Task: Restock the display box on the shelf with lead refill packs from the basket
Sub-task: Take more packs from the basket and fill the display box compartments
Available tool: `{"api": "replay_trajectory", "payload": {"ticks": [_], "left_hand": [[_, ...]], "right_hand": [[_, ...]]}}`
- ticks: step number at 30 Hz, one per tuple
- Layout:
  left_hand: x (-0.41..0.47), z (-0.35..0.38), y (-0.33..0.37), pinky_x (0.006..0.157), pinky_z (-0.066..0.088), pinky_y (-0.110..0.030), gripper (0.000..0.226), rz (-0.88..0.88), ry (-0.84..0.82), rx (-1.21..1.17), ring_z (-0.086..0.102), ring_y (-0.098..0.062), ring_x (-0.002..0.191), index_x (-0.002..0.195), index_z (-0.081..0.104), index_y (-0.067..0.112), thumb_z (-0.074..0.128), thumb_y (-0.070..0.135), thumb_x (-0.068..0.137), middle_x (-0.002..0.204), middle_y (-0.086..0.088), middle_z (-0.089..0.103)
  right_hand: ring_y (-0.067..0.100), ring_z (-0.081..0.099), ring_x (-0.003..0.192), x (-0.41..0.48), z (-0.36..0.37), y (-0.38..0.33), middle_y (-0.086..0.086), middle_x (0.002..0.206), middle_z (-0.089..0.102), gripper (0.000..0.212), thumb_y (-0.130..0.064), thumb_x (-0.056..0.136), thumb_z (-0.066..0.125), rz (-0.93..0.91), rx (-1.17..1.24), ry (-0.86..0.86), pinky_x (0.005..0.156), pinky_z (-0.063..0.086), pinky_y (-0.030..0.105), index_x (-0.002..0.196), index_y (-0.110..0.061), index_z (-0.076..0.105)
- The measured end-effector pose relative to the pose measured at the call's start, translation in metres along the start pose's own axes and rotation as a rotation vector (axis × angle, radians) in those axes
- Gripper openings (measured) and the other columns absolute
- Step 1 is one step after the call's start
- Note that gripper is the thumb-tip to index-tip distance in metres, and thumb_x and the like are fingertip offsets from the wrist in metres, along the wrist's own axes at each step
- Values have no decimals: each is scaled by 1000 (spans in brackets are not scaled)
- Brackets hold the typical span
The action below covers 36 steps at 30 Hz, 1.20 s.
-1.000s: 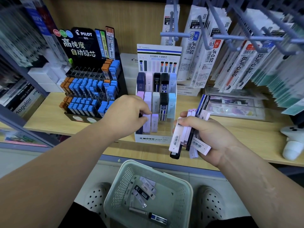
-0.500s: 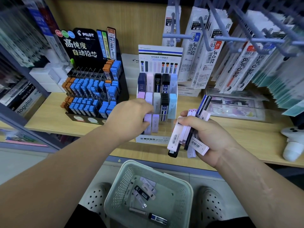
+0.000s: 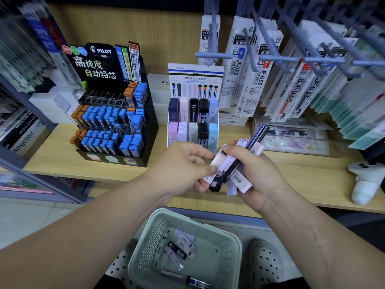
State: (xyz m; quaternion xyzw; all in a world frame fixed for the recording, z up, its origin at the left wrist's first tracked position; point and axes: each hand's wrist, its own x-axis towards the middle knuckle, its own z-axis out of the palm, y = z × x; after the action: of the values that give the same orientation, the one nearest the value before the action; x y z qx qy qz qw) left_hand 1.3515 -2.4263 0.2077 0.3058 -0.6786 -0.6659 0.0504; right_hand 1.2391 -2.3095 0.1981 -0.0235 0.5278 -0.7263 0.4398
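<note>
Lead refill packs point(image 3: 240, 180) fanned in right hand point(image 3: 265, 173), left hand point(image 3: 179, 166) pinching one

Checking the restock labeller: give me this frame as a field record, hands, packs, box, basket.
left hand: pinches pale pack at left edge of bundle
right hand: grips bundle of refill packs in front of the display box
display box: on shelf, two rows of packs showing
basket: below the shelf edge, loose packs lying inside
stage: pinched pack not yet in box
</note>
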Motion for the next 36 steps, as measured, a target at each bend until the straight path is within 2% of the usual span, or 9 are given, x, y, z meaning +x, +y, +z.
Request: {"api": "replay_trajectory", "payload": {"ticks": [7,12,18,23,27,29,31,33,36], "left_hand": [[2,-5,2,57,55,-27,55,59,-117,-9,60,-20,61,142,48,14,59,-6,92,84,-14,54],[-2,-7,6,58,54,-29,68,138,-192,136,57,-25,70,136,55,32,59,-13,85,85,-16,53],[-4,-13,13,53,50,-28,54,187,-130,129,59,-20,57,116,62,21,65,-17,78,85,-21,67],[-3,-15,16,59,61,-46,49,287,87,80,56,-32,60,128,62,25,70,0,87,70,-4,69],[-7,-11,19,57,60,-49,35,327,112,63,60,-48,67,127,64,22,62,8,95,80,-3,75],[-10,-9,21,60,61,-49,27,335,73,82,66,-32,63,117,69,23,57,9,98,80,0,77],[-11,-8,21,56,60,-36,27,338,51,133,66,-13,60,113,69,27,54,9,99,79,5,76],[-10,-9,20,56,59,-34,29,325,44,167,66,-12,60,116,68,29,54,9,100,84,6,77],[-7,-12,18,57,58,-36,31,336,24,152,67,-14,63,118,69,25,54,5,99,91,3,77]], "right_hand": [[28,59,69,-1,0,-6,7,70,63,26,-6,90,63,-11,-16,-49,75,42,43,68,-19,60],[31,59,70,-7,4,-6,12,70,60,15,-2,88,64,0,-76,-60,74,45,51,80,-13,59],[29,64,65,-8,7,-8,12,75,62,17,3,87,65,-17,-55,-62,69,51,48,92,-12,59],[20,71,63,-15,10,-11,8,72,70,17,3,88,66,-44,-77,-95,51,55,31,95,-11,60],[28,72,71,-17,14,-11,16,82,70,15,4,88,66,-67,-103,-100,63,61,41,95,-8,61],[38,72,83,-16,15,-11,31,97,70,12,2,88,66,-73,-138,-78,79,59,57,99,1,63],[50,69,94,-17,17,-11,38,109,65,27,2,87,67,-61,-162,-46,84,53,68,111,11,58],[50,69,91,-17,17,-11,38,105,66,34,1,87,68,-60,-175,-27,82,57,61,116,13,54],[36,68,79,-16,15,-10,27,93,66,34,1,87,68,-75,-179,-29,72,58,48,115,13,55]]}}
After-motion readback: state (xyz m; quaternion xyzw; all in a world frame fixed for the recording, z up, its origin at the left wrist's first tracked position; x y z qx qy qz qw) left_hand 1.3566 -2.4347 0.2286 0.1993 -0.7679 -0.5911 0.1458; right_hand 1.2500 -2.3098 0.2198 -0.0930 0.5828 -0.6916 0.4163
